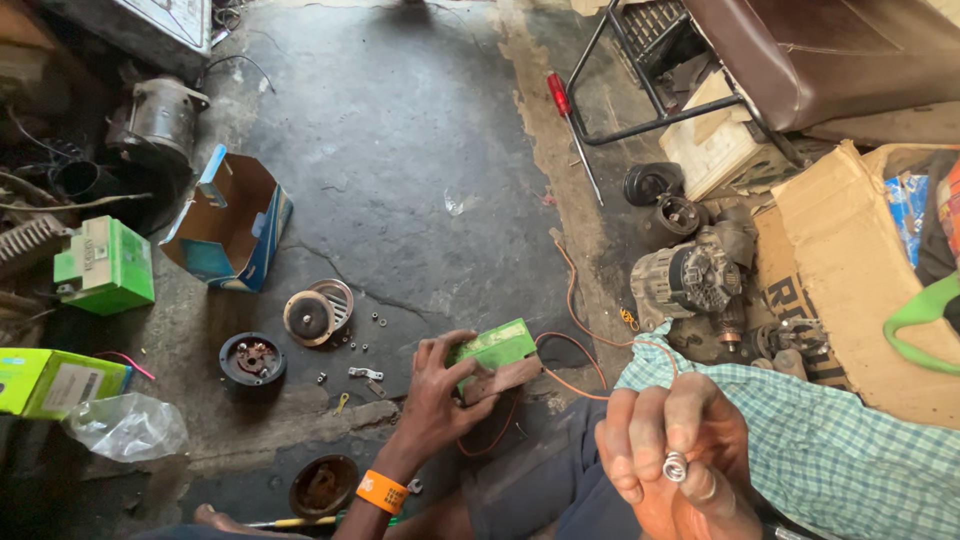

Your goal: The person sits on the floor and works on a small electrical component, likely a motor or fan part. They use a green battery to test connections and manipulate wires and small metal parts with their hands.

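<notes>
Your right hand (672, 462), low and right of centre in the frame, pinches a small metal ring (676, 466) between thumb and curled fingers, lifted close to the camera, apparently for a better look. Your left hand (438, 395), orange wristband (381, 491) at the wrist, wraps its fingers around a small green box (492, 346) at bottom centre, gripping it by one end above the floor with a brownish piece pressed under it. An orange wire (574, 300) loops past the box across the concrete. Left of the hands, screws (366, 374), a round metal cover (318, 311) and a black disc (252, 359) lie spread within arm's reach. An open cardboard box (232, 220) sits centre left, a second green box (104, 265) at the left edge. An alternator (686, 279) rests right of centre, a red-handled screwdriver (571, 125) upper centre.
</notes>
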